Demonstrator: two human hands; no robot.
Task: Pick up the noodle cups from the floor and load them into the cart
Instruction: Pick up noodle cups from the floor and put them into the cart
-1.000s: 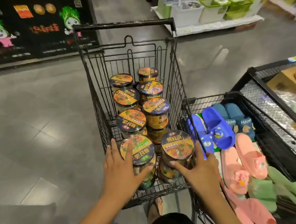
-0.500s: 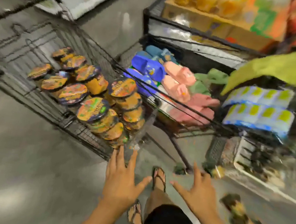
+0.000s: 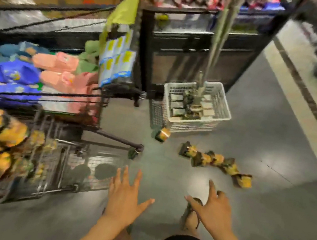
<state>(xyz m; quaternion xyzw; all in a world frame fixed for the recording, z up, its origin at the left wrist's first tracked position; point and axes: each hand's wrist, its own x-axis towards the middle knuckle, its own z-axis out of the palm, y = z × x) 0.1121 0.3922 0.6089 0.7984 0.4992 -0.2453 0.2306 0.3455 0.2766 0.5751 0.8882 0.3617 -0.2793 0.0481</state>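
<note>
**A:** Where are they?

**B:** Row of cups (image 3: 216, 164) tipped over on the floor, ahead to my right. One loose cup (image 3: 162, 134) lies just beside the basket (image 3: 220, 116).

**A:** Hands?

**B:** Both empty. Left hand (image 3: 125, 198) is spread wide and right hand (image 3: 214, 209) is spread with fingers slightly bent, both low over the floor.

**A:** How will they handle?

**B:** Light, I'd guess, with thin walls and peel-off lids. I'd grip round the body, gently, never by the lid. The cart (image 3: 62, 167) is at my left, with cups stacked in it.
</note>
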